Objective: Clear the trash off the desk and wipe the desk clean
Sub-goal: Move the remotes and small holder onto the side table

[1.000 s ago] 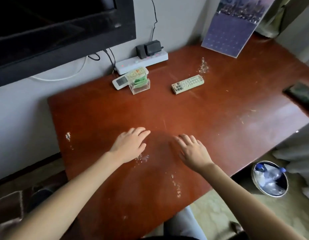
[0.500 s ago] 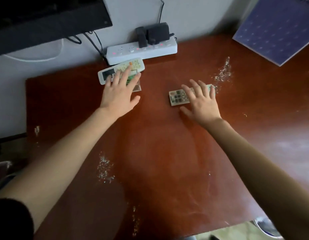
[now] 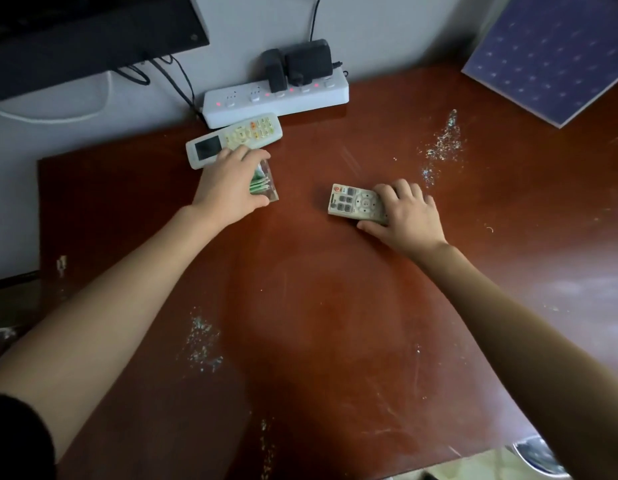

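On the red-brown desk (image 3: pixel 318 306), my left hand (image 3: pixel 228 188) grips a small clear box with green packets (image 3: pixel 264 185), fingers curled over its top and thumb at its near corner. My right hand (image 3: pixel 408 213) grips the right end of a beige TV remote (image 3: pixel 354 203), fingers curled over it and thumb under its near edge. Patches of small crumb-like litter lie on the desk: one at the back right (image 3: pixel 441 143), one at the front left (image 3: pixel 202 341), and a small scrap at the left edge (image 3: pixel 61 263).
A white air-conditioner remote (image 3: pixel 231 138) lies behind the box, in front of a white power strip (image 3: pixel 276 98) with black adapters. A dark monitor (image 3: pixel 86 39) hangs at the top left, a blue calendar (image 3: pixel 553 53) leans at the top right. A bin's rim (image 3: pixel 536 457) shows below the desk's right edge.
Both hands reached from the desk's near middle to the back. The left hand closed on the clear box and the right hand closed on the TV remote. The camera moved closer.
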Motion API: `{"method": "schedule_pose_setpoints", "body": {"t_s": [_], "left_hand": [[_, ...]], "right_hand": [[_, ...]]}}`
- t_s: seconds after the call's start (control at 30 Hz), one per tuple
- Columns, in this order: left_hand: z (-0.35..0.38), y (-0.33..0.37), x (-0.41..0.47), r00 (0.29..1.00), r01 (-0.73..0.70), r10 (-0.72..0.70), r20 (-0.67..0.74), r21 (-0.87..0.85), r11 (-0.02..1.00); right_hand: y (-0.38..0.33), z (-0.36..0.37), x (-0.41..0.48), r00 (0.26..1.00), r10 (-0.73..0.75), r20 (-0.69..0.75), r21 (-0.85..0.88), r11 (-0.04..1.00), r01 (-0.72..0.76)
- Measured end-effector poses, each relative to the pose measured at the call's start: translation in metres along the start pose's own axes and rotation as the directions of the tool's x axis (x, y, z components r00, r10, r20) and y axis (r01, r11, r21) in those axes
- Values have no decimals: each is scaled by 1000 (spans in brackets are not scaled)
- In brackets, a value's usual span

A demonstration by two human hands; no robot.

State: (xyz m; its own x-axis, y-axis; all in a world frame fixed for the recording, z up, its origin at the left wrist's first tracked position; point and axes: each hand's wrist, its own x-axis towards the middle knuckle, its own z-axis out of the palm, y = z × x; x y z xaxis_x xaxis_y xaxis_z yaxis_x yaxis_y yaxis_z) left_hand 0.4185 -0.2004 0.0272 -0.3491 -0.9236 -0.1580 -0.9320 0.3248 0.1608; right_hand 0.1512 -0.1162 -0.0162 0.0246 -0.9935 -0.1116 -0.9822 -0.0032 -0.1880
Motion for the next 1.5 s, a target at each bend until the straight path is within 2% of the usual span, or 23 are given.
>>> {"method": "schedule_pose_setpoints", "body": {"t_s": [0.1, 0.33, 0.73, 0.97, 1.1, 1.27, 1.5], "left_hand": [[-3, -7, -25, 1000, -3, 3, 4, -93, 996], [-29, -50, -99, 996, -31, 29, -85, -29, 999], [-58, -217, -281, 989, -131, 131, -69, -7, 991], [-61, -289, -356, 989, -134, 136, -59, 40, 990], [-44, -323, -393, 996, -64, 66, -61, 41, 997], [-14, -366, -433, 998, -25, 26, -52, 19, 999], [31, -429, -481, 969, -246, 246, -14, 45, 968]], "right_hand": [[-23, -8, -16, 998, 40, -58, 107, 994, -33], [-127, -17, -53, 986, 63, -157, 180, 983, -35], [-354, 8, -159, 969, 131, -209, 193, 977, -90], [-450, 21, -197, 985, 90, -149, 215, 975, -57], [-488, 40, -208, 992, 33, -122, 225, 974, -5], [-530, 69, -228, 995, 41, -89, 266, 964, -16], [-596, 120, -278, 995, 75, -64, 187, 980, -62]]}}
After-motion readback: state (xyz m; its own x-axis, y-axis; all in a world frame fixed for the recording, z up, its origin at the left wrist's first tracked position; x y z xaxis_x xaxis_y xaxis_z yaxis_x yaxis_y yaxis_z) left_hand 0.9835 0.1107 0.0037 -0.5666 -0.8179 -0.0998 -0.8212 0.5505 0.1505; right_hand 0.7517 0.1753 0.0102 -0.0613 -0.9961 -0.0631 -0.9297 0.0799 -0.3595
